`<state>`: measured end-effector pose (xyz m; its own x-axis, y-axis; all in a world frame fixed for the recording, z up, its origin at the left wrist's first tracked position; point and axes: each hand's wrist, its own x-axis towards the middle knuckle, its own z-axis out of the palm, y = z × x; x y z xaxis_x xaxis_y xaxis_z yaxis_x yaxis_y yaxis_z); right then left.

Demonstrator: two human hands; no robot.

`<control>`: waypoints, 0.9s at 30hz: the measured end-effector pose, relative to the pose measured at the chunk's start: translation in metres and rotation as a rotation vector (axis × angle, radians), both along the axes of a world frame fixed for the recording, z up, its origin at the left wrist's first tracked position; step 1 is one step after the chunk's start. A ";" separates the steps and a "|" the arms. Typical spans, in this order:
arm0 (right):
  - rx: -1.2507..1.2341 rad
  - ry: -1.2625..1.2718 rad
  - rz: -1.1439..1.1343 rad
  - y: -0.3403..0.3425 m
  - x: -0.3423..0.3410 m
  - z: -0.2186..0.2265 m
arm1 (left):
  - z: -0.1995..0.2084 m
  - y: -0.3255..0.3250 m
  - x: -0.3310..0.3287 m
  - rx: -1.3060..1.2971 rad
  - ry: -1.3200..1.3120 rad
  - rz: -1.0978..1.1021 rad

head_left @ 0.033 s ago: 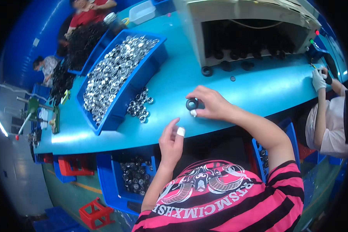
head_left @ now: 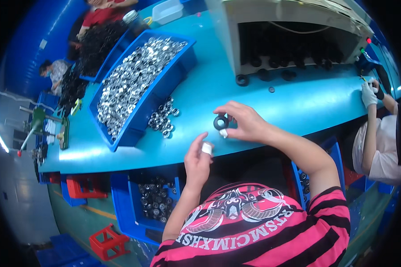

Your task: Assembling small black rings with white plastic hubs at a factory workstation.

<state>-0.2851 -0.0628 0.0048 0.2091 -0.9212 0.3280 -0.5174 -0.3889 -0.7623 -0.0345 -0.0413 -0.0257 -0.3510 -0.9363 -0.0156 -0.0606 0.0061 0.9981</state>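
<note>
My right hand (head_left: 250,123) pinches a black ring-shaped part (head_left: 216,122) between thumb and fingers, just above the blue-green tabletop (head_left: 200,93). The ring's round opening faces me. White wrapping covers that thumb's tip. Lower and to the left, my left hand (head_left: 197,162) is raised with fingers extended and nothing in them; one digit wears a white wrap (head_left: 206,148). Left of the ring, a small heap of shiny metal parts (head_left: 164,118) lies loose beside a blue bin (head_left: 143,109) full of similar silver pieces (head_left: 131,80).
A pale box-shaped machine (head_left: 234,44) with black rings inside stands at the back; several more rings (head_left: 242,80) lie before its opening. Below the table edge are a blue crate (head_left: 122,213) of dark round parts and a red stool (head_left: 108,242). A gloved co-worker (head_left: 369,95) sits at right.
The view has shifted slightly. My hands keep almost the same pose, and the right one still grips the black ring.
</note>
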 end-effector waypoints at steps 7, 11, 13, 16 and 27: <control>-0.069 -0.103 0.160 0.012 0.065 0.002 | -0.007 -0.007 0.019 0.520 0.737 -0.103; 0.189 -0.241 0.218 -0.038 0.066 -0.008 | -0.021 -0.002 0.051 0.513 0.874 -0.060; 0.124 -0.046 0.111 -0.073 0.076 -0.017 | -0.020 -0.001 0.062 0.519 0.922 -0.047; -0.075 0.142 0.039 -0.101 0.106 -0.035 | -0.020 0.002 0.069 0.538 0.963 -0.015; -0.038 0.158 0.016 -0.105 0.110 -0.051 | -0.027 0.001 0.083 0.548 0.978 0.005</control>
<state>-0.1755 -0.1682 -0.0466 0.2758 -0.9050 0.3240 -0.6230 -0.4250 -0.6567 0.0481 -0.0400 -0.0526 -0.4337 -0.8892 -0.1455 0.7526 -0.4463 0.4841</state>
